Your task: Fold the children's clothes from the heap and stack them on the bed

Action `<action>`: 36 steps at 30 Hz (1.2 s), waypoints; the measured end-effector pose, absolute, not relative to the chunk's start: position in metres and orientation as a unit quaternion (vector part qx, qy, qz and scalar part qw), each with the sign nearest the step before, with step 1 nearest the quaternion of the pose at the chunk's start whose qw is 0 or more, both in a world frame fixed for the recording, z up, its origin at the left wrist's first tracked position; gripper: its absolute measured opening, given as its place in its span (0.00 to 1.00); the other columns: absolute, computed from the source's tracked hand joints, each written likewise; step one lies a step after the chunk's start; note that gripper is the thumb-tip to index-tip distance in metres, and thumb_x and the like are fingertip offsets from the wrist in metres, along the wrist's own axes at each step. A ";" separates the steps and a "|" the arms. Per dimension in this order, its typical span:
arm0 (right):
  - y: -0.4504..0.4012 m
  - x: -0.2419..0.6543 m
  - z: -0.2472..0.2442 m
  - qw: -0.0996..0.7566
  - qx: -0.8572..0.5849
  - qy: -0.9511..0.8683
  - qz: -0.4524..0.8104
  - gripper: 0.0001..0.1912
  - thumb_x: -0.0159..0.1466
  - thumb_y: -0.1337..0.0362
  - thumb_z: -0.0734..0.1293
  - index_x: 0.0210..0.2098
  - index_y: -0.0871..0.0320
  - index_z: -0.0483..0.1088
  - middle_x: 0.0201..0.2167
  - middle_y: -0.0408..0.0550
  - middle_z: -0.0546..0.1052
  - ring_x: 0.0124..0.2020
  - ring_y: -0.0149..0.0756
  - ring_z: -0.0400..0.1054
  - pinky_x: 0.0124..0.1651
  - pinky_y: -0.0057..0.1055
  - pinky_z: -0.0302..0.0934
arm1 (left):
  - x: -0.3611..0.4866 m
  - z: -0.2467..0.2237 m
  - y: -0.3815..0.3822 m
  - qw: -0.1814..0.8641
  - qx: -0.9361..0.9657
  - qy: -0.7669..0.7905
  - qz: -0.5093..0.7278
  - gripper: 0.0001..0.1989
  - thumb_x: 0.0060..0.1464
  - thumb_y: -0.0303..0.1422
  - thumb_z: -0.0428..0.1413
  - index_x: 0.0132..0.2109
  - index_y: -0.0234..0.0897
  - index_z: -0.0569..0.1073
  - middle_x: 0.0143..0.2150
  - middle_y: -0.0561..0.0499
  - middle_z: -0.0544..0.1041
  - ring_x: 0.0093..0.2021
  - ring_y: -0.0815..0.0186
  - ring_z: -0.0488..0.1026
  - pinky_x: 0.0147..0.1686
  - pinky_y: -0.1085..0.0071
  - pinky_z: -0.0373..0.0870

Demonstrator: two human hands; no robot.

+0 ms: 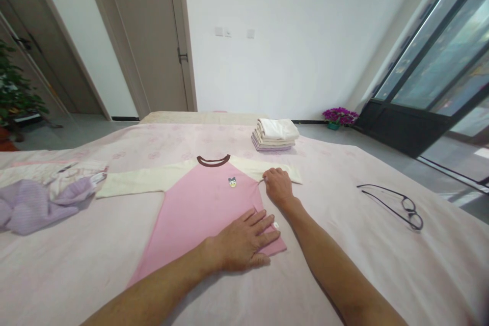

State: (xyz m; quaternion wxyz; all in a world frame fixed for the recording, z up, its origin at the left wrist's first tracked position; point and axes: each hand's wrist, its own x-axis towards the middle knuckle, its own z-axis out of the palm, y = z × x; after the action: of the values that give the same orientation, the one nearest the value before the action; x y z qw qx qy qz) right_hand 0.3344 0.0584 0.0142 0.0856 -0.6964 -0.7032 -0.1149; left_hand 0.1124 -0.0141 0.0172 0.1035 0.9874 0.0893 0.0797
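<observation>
A pink shirt point(194, 209) with cream sleeves, a dark brown collar and a small duck-face patch lies spread out on the bed, collar away from me. My left hand point(246, 242) rests flat on its lower right part with the fingers spread. Higher up, my right hand point(278, 186) has its fingers closed on the shirt near the right underarm, where sleeve and body meet. The cloth is pulled into small creases there. A white tag sticks out at the side seam by my left fingertips.
Behind the shirt stands a stack of folded clothes point(275, 135). Crumpled purple clothing point(42, 206) and pale garments point(76, 170) lie at the left. Black-framed glasses point(408, 209) rest at the right on the pale pink bedsheet point(336, 173).
</observation>
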 end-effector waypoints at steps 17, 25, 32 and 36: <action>0.070 0.324 0.005 0.043 -0.649 -0.759 -0.033 0.26 0.72 0.56 0.52 0.67 0.57 0.56 0.69 0.55 0.56 0.70 0.42 0.45 0.68 0.50 0.37 | 0.111 0.021 -0.028 0.082 0.984 0.075 0.138 0.29 0.60 0.49 0.52 0.64 0.42 0.64 0.65 0.39 0.62 0.64 0.51 0.59 0.64 0.57 0.53; 0.060 0.296 0.006 0.053 -0.593 -0.803 -0.009 0.29 0.71 0.51 0.53 0.68 0.56 0.54 0.70 0.53 0.53 0.71 0.44 0.41 0.69 0.48 0.36 | 0.109 0.023 -0.026 0.103 0.987 0.014 0.125 0.30 0.63 0.48 0.48 0.66 0.38 0.61 0.69 0.40 0.59 0.69 0.53 0.54 0.66 0.56 0.49; 0.077 0.297 0.025 0.076 -0.669 -0.739 0.001 0.20 0.73 0.60 0.50 0.53 0.56 0.70 0.52 0.54 0.75 0.54 0.41 0.68 0.57 0.38 0.56 | 0.107 0.024 -0.026 0.174 0.974 -0.031 0.139 0.26 0.65 0.46 0.46 0.64 0.39 0.64 0.63 0.44 0.70 0.67 0.60 0.59 0.66 0.63 0.49; 0.103 0.297 0.025 0.111 -0.674 -0.730 0.024 0.18 0.71 0.62 0.56 0.56 0.54 0.69 0.56 0.50 0.73 0.58 0.37 0.64 0.58 0.31 0.56 | 0.110 0.023 -0.024 0.198 0.970 -0.033 0.141 0.22 0.65 0.45 0.46 0.60 0.41 0.68 0.59 0.45 0.73 0.63 0.60 0.65 0.65 0.63 0.53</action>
State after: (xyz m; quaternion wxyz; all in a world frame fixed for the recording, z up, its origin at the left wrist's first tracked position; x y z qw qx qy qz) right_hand 0.2975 0.1026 0.0254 0.1111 -0.6741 -0.7298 0.0245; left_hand 0.1099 -0.0241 0.0227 0.1978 0.9696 -0.0327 0.1406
